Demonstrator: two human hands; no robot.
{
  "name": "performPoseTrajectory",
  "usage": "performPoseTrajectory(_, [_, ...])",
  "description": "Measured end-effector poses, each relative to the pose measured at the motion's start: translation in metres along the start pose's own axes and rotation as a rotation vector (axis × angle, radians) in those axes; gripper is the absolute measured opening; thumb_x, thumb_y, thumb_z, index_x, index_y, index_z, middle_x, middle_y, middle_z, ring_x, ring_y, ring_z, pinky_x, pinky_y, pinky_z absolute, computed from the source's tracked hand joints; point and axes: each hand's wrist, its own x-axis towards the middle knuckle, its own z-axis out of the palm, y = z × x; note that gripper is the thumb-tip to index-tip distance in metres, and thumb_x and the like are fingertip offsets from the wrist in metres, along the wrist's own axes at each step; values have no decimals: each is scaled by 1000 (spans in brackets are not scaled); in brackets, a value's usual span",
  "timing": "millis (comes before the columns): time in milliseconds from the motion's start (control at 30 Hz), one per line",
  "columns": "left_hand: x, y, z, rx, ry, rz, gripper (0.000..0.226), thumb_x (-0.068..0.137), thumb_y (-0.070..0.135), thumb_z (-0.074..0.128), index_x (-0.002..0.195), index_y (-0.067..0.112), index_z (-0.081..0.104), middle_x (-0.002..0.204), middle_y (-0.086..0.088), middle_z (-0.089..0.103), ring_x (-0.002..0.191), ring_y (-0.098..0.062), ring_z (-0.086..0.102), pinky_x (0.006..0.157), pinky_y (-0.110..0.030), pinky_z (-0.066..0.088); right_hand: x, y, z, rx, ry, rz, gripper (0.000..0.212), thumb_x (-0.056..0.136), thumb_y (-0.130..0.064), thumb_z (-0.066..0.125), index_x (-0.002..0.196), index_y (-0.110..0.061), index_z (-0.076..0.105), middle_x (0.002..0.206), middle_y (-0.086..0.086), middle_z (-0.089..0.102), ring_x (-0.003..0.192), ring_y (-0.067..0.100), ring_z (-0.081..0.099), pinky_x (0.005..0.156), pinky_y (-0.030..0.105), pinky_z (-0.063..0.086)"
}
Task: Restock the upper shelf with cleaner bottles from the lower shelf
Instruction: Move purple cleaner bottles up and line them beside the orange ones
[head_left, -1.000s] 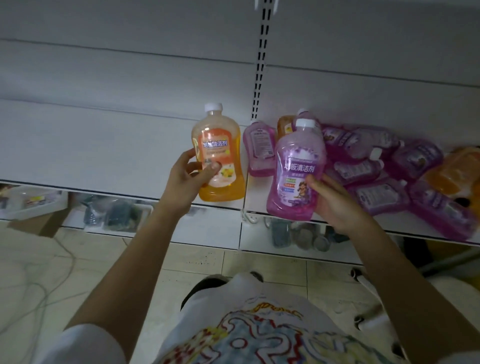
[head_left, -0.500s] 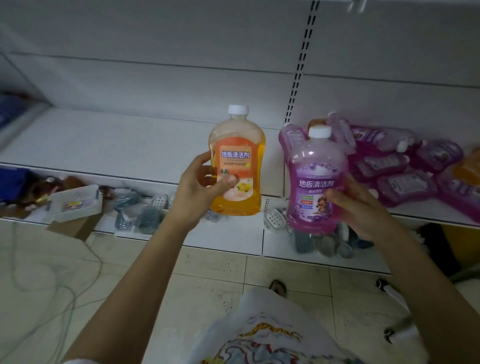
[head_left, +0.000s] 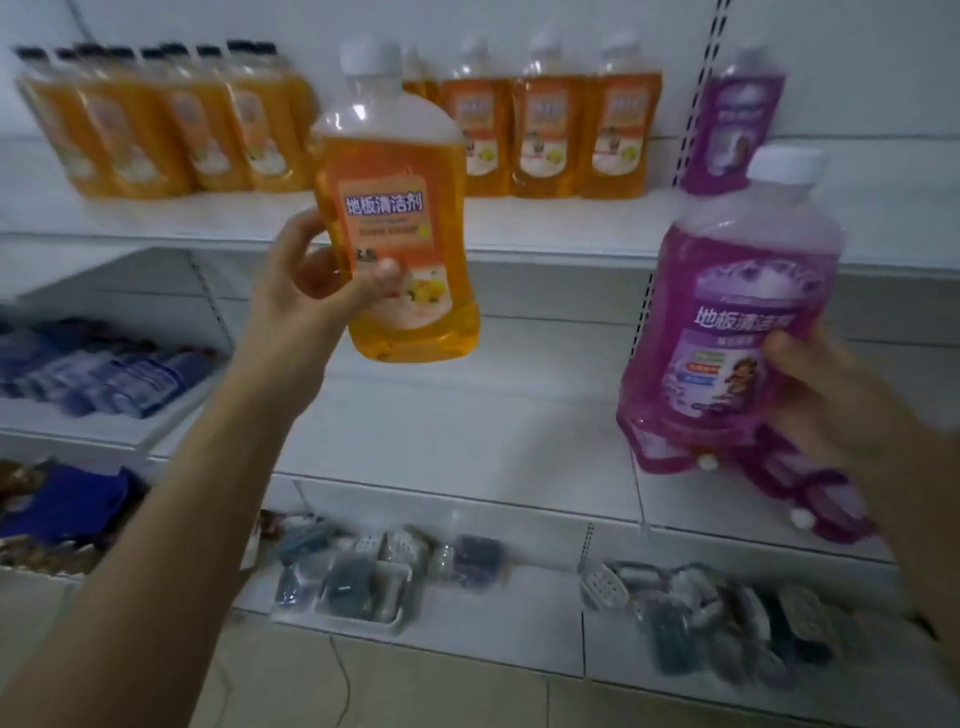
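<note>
left hand (head_left: 306, 291) gripped clear plastic orange-liquid bottle (head_left: 400, 218) before white upper shelf (head_left: 519, 244), right hand (head_left: 841, 400) gripped purple-liquid bottle (head_left: 737, 322) below it

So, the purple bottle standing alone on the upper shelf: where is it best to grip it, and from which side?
Take the standing purple bottle round its flat body, below the sloped shoulders, coming from the front, thumb on the label face, as the left hand holds the orange bottle. It stands upright with its label facing out.
</note>
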Motion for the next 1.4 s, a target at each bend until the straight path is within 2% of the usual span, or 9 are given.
performPoseTrajectory(133, [49, 19, -6, 9, 15, 58, 61, 70, 28, 71, 124, 13, 46, 107, 1, 67, 99, -15, 66, 78, -25, 54, 45, -31, 5, -8, -58, -93, 48, 93, -6, 26, 100, -25, 70, 97, -9, 72, 93, 10, 67, 76, 29, 56])
performPoseTrajectory(267, [104, 24, -5, 37, 34, 63, 71, 67, 31, 70, 130, 15, 42, 114, 1, 64, 101, -10, 65, 78, -24, 54, 98, -44, 0, -56, -67, -147, 33, 93, -12, 29, 116, -17, 52, 102, -7, 71, 100, 12, 65, 82, 32, 54])
performPoseTrajectory(400, [153, 11, -8, 96, 80, 47, 68, 72, 27, 71, 131, 18, 40, 109, 4, 64, 94, -4, 65, 63, -14, 52, 147, -41, -8, -117, -36, -160, 32, 83, -23, 47, 114, -20, 54, 102, -8, 71, 101, 13, 64, 87, 35, 53])
performPoseTrajectory(533, [192, -7, -18, 116, 96, -20, 75, 61, 30, 72, 128, 20, 41, 107, 3, 64, 86, -4, 67, 58, -18, 53, 188, -32, -1, -260, -32, -177, 45, 58, -49, 78, 97, -27, 69, 94, -14, 72, 88, 2, 66, 71, 17, 53])
performPoseTrajectory(700, [230, -47, -30, 120, 107, -146, 70, 68, 24, 73, 130, 18, 42, 113, -1, 62, 98, -15, 63, 68, -29, 54, 222, -11, 16, -304, -4, -175, 61, 39, -59, 82, 89, -27, 70, 92, -15, 72, 85, 2, 68, 66, 15, 52])
performPoseTrajectory(1067, [289, -94, -48, 232, -75, -301, 62, 77, 17, 70, 132, 19, 42, 121, -3, 56, 109, -23, 57, 85, -42, 51, 252, 3, 34, -361, 24, -111, 60, 35, -61, 84, 87, -33, 73, 95, -11, 73, 89, 7, 68, 66, 18, 54])
performPoseTrajectory(1267, [293, -96, -53, 338, -147, -281, 67, 78, 19, 68, 137, 18, 36, 128, -4, 52, 116, -25, 52, 90, -42, 47, 251, 15, 40, -346, 75, -93, 64, 34, -58, 86, 88, -27, 72, 94, -9, 73, 87, 8, 69, 65, 19, 54])
performPoseTrajectory(1333, [291, -93, -55, 495, -126, -223, 76, 78, 22, 69, 142, 17, 28, 137, -5, 45, 125, -26, 46, 94, -41, 43, 248, 14, 40, -336, 97, -89, 67, 34, -57, 86, 91, -25, 70, 94, -8, 73, 88, 9, 69, 66, 20, 54])
performPoseTrajectory(1400, [286, -86, -54, 752, -17, -44, 87, 77, 28, 71, 146, 15, 19, 147, -9, 31, 134, -28, 32, 104, -42, 34, 244, 10, 37, -338, 118, -93, 64, 34, -56, 87, 88, -25, 71, 92, -8, 74, 87, 8, 69, 66, 20, 54])
